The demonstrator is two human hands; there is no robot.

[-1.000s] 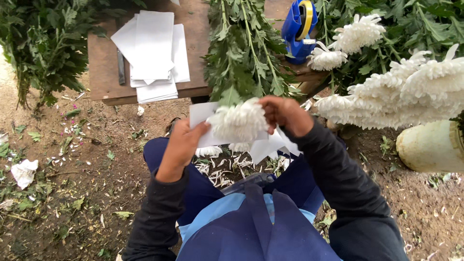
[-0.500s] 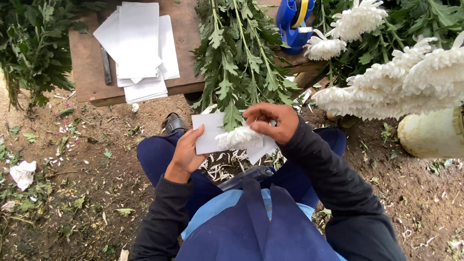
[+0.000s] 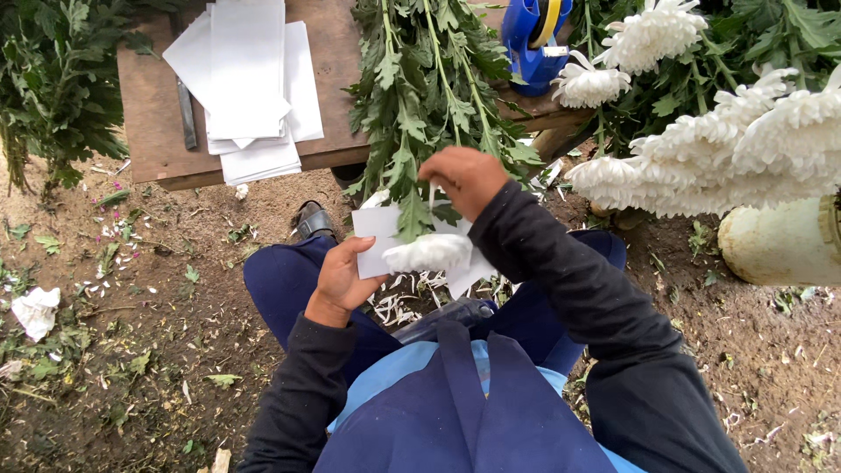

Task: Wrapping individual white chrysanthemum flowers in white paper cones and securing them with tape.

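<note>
- Above the lap, the left hand (image 3: 340, 282) curls around a white paper sheet (image 3: 375, 241) under the white flower head (image 3: 429, 253).
- Just beyond, the right hand (image 3: 464, 178), wrist bent downward, is closed on the leafy stem (image 3: 410, 203).

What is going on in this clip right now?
A seated person in a blue apron is handling a white flower over their lap. The left hand holds a sheet of white paper against the bloom, while the right hand grips the leafy stem above it. A stack of paper sheets and a blue tape dispenser sit on the wooden table ahead. More white flowers lie to the right, and trimmings litter the dirt.
</note>
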